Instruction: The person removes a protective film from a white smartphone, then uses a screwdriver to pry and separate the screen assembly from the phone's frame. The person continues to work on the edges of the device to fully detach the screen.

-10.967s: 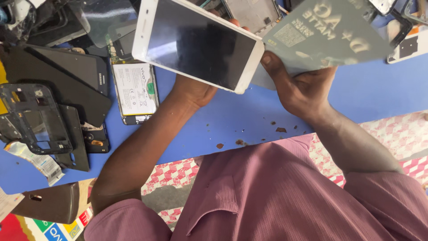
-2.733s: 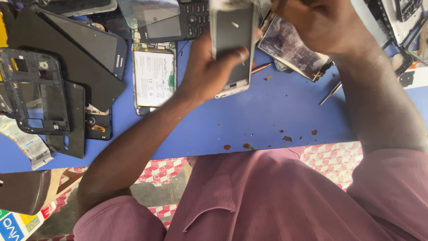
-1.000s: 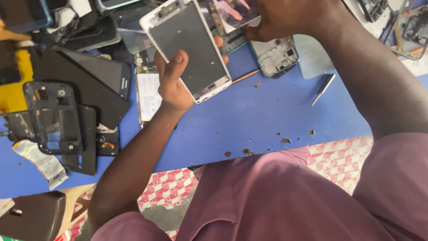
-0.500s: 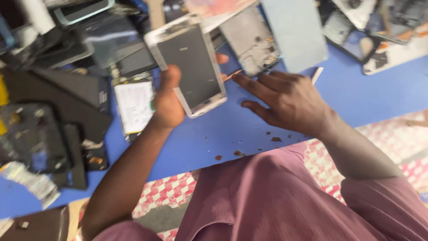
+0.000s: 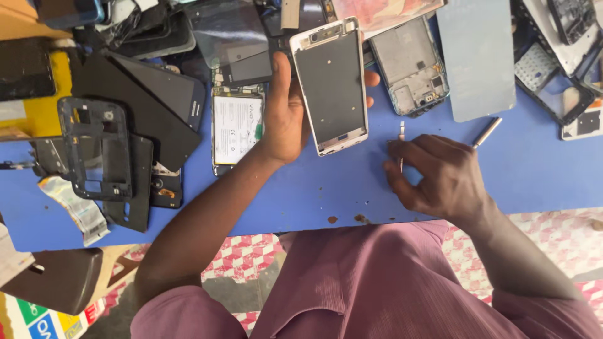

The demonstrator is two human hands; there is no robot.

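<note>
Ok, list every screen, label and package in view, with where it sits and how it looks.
Phone frame: in the left hand, white rim, grey panel.
Battery label: left of that hand, white rectangle in an opened phone.
Dark screens: far left, black slabs, overlapping.
Grey sheet: upper right, plain rectangle.
Right hand: on the blue table, fingertips on a thin tool.

Your left hand (image 5: 286,119) holds a phone frame (image 5: 331,85) above the middle of the table (image 5: 314,188). Your right hand (image 5: 440,176) rests on the table near its front edge, beside a thin tool (image 5: 401,135). A battery (image 5: 235,122) lies left of your left hand; loose back covers (image 5: 113,144) crowd the left edge.
</note>
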